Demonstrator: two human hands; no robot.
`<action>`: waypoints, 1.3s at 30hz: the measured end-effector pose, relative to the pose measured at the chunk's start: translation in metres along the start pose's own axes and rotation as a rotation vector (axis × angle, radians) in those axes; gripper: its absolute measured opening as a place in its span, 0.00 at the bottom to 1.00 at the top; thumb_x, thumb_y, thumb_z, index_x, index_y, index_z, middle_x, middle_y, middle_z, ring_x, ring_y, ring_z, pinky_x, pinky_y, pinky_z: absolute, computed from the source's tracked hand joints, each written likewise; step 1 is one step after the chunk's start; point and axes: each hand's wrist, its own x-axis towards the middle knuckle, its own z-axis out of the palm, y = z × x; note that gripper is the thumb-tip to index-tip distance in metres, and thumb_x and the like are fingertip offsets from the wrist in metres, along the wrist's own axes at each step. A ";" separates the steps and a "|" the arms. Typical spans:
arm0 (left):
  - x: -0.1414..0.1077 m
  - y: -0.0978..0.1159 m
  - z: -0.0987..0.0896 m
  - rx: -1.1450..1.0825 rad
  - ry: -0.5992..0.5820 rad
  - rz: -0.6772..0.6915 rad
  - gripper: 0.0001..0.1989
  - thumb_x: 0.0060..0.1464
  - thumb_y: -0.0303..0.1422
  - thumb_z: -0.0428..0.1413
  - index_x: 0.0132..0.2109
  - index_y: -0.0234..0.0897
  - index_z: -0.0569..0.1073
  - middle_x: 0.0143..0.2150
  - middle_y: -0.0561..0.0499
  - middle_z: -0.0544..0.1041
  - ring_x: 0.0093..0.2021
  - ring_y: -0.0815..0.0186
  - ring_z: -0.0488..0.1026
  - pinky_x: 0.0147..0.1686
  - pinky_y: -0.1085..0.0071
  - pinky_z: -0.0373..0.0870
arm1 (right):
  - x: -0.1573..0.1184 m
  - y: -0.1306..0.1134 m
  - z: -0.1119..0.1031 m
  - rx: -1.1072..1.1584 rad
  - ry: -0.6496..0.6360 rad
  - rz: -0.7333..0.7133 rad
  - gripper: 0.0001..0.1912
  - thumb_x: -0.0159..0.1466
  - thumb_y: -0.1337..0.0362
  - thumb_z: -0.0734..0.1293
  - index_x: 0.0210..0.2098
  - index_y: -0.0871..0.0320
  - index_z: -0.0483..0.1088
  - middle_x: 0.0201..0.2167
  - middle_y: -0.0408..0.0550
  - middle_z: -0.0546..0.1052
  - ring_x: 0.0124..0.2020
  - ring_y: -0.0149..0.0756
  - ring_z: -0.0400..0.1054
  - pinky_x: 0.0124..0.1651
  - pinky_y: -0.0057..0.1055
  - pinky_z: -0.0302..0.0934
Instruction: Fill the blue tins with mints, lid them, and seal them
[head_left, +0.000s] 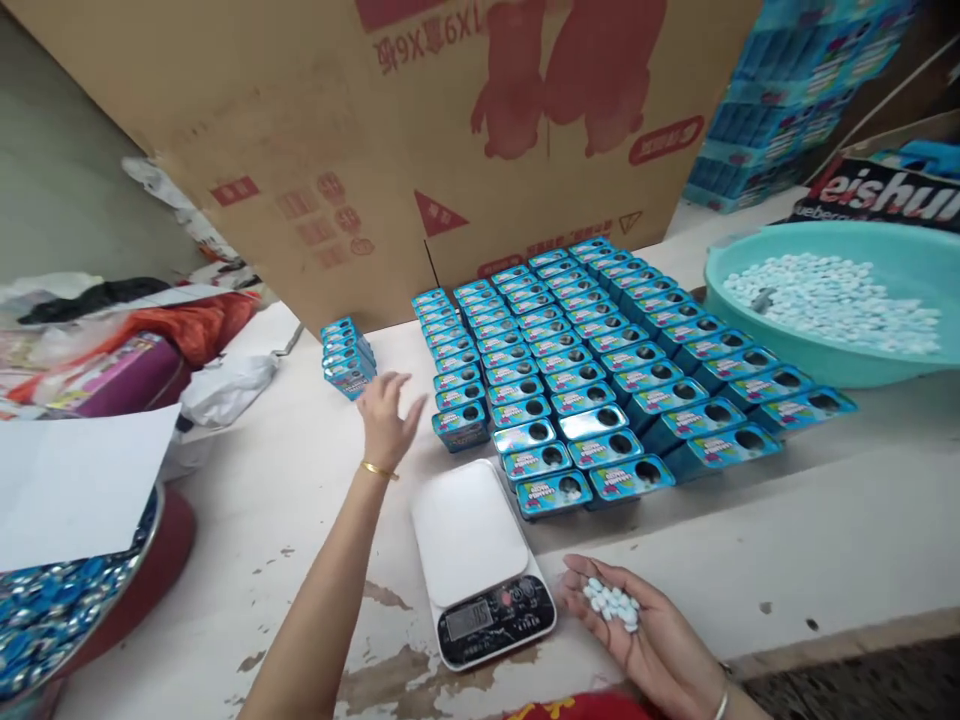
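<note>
My left hand (pixel 388 425) is open, fingers spread, over the table between a short row of blue tins (pixel 349 358) and a large block of similar tins. Its fingertips come close to the short row; whether they touch it I cannot tell. My right hand (pixel 664 635) lies palm up and cupped, holding a small heap of pale blue candies (pixel 612 604). Just left of it stands a white kitchen scale (pixel 471 530) with a bare plate and a lit display. Beyond the scale, several rows of blue tins (pixel 551 375) stand with dark round holes in their tops.
A turquoise basin (pixel 832 370) of pale candies stands at the right. A big cardboard box (pixel 360 140) walls off the back. A red bowl (pixel 169 545) with blue wrapped pieces sits at the left, partly under white paper (pixel 82 480). Stacked blue packs (pixel 780 110) rise behind.
</note>
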 end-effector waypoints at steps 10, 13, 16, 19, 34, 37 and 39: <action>0.058 -0.103 0.004 0.373 -0.269 -0.139 0.10 0.56 0.32 0.50 0.43 0.35 0.72 0.61 0.39 0.61 0.61 0.48 0.53 0.54 0.52 0.49 | 0.025 0.000 0.030 -0.219 -0.047 0.025 0.06 0.54 0.68 0.72 0.32 0.64 0.76 0.20 0.43 0.73 0.17 0.22 0.61 0.15 0.16 0.53; 0.047 -0.096 -0.023 0.406 -0.319 0.001 0.09 0.58 0.32 0.48 0.40 0.35 0.71 0.56 0.41 0.67 0.58 0.50 0.58 0.55 0.52 0.50 | 0.029 0.005 0.039 -0.317 -0.107 0.000 0.11 0.52 0.65 0.73 0.34 0.64 0.76 0.19 0.41 0.70 0.16 0.20 0.57 0.15 0.17 0.48; 0.020 -0.072 -0.072 0.409 -0.398 0.049 0.12 0.60 0.34 0.45 0.39 0.34 0.71 0.46 0.43 0.72 0.42 0.56 0.69 0.43 0.60 0.61 | 0.037 0.014 0.050 -0.412 -0.162 -0.011 0.12 0.52 0.62 0.73 0.32 0.65 0.76 0.18 0.41 0.69 0.15 0.20 0.56 0.16 0.17 0.45; -0.018 -0.035 -0.119 0.357 -0.465 0.156 0.12 0.61 0.38 0.46 0.37 0.37 0.71 0.43 0.46 0.72 0.35 0.60 0.70 0.34 0.64 0.63 | 0.048 0.026 0.066 -0.472 -0.220 0.005 0.12 0.52 0.61 0.72 0.30 0.66 0.76 0.17 0.41 0.69 0.15 0.20 0.55 0.15 0.18 0.43; -0.118 0.036 -0.141 0.001 -0.332 0.279 0.10 0.58 0.36 0.53 0.43 0.35 0.69 0.50 0.40 0.72 0.47 0.55 0.70 0.44 0.58 0.69 | 0.043 0.040 0.059 -0.229 -0.220 0.172 0.08 0.59 0.72 0.64 0.37 0.68 0.72 0.25 0.50 0.76 0.23 0.28 0.71 0.22 0.19 0.63; -0.146 0.074 -0.136 -0.235 -0.302 0.263 0.08 0.60 0.33 0.50 0.44 0.35 0.68 0.42 0.44 0.73 0.41 0.61 0.70 0.39 0.63 0.71 | 0.024 0.039 0.043 -0.146 -0.246 0.206 0.10 0.62 0.71 0.61 0.41 0.68 0.72 0.34 0.56 0.79 0.35 0.34 0.76 0.36 0.26 0.71; -0.170 0.104 -0.122 -0.377 -0.415 0.282 0.08 0.59 0.30 0.50 0.46 0.35 0.68 0.41 0.46 0.72 0.39 0.64 0.70 0.37 0.67 0.71 | 0.014 0.042 0.033 -0.105 -0.241 0.201 0.12 0.63 0.71 0.60 0.41 0.68 0.72 0.35 0.55 0.80 0.36 0.34 0.76 0.40 0.29 0.71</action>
